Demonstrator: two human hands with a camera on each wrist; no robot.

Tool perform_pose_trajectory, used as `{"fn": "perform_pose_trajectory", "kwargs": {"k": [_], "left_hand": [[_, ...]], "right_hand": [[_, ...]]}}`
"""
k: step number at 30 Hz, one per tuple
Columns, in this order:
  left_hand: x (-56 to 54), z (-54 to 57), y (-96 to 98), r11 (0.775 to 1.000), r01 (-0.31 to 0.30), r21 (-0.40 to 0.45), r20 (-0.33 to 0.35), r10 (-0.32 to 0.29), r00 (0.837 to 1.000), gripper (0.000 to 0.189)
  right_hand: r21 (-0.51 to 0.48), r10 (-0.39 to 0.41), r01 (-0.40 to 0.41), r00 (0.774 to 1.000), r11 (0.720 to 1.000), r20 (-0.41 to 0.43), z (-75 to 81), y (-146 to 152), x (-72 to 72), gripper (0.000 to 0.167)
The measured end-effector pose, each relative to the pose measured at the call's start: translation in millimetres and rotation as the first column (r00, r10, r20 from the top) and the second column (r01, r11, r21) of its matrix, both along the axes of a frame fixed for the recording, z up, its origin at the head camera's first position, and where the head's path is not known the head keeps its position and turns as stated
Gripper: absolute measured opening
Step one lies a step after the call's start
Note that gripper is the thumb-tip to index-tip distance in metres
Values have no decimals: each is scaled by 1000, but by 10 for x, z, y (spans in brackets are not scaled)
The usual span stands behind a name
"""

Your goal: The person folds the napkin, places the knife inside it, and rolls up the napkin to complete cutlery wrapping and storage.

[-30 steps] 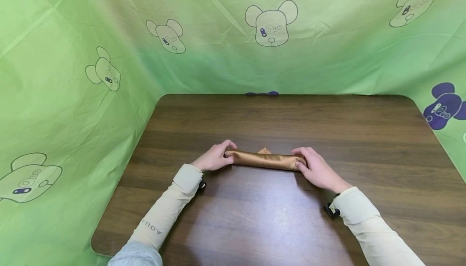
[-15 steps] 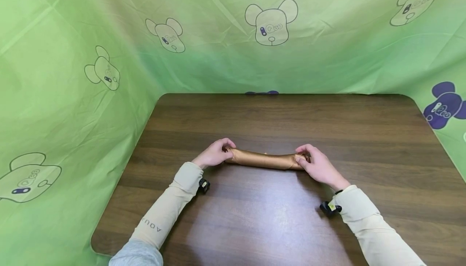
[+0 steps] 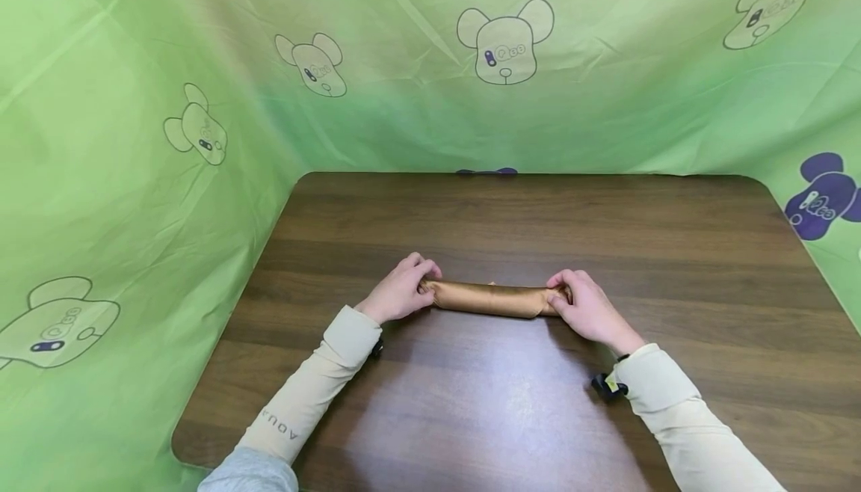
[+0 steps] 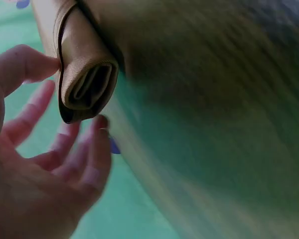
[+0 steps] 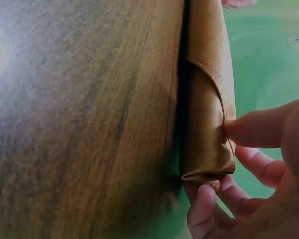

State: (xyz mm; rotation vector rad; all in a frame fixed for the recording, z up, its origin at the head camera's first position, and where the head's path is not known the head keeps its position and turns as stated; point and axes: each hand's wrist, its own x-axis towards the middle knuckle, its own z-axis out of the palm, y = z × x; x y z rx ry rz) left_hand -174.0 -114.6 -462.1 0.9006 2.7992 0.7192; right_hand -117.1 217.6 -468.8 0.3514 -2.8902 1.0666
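Observation:
A shiny bronze satin cloth (image 3: 487,300), rolled into a tube, lies crosswise on the table between both hands. At its left end is my left hand (image 3: 398,291), thumb on the near side and fingers curled round the far side. The left wrist view shows that end of the cloth (image 4: 87,64) with its spiral layers. My right hand (image 3: 587,308) holds the right end, its thumb (image 5: 254,128) pressing near a slanting outer edge of the rolled cloth (image 5: 207,119). A tiny tip of fabric peeks out behind the roll's middle.
The brown wood-grain table (image 3: 498,223) has rounded corners. A green curtain (image 3: 403,125) printed with bear heads hangs behind it and along the left side. A small black device (image 3: 608,387) sits at the right wrist.
The cloth corner sticking out behind the roll has shrunk to a tiny tip as the cloth was rolled. Both hands have shifted slightly and remain at its ends.

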Motion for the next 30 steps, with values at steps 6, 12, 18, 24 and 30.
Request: {"fn": "perform_pose_trajectory", "kwargs": {"k": [6,12,18,24,30], "left_hand": [[56,-3,21,989,128,-74,-210,-140,968,19],[122,34,5,975,137,-173,-218,-173,960,20],[141,16,-16,964,153,-218,-199,-197,960,32],[131,-29,-28,963,163,-216,-202,-208,957,43],[102,-30,-19,961,166,-223,-211,-214,954,39]], "right_hand": [[28,-4,5,999,1000,-46,-13,2,25,15],[99,77,-63,986,993,-146,-5,-52,86,23],[225,147,-116,981,967,-124,-5,-77,139,36],[237,147,-124,986,964,-79,-29,-61,138,44],[234,139,-121,988,965,-64,-36,-47,105,42]]}}
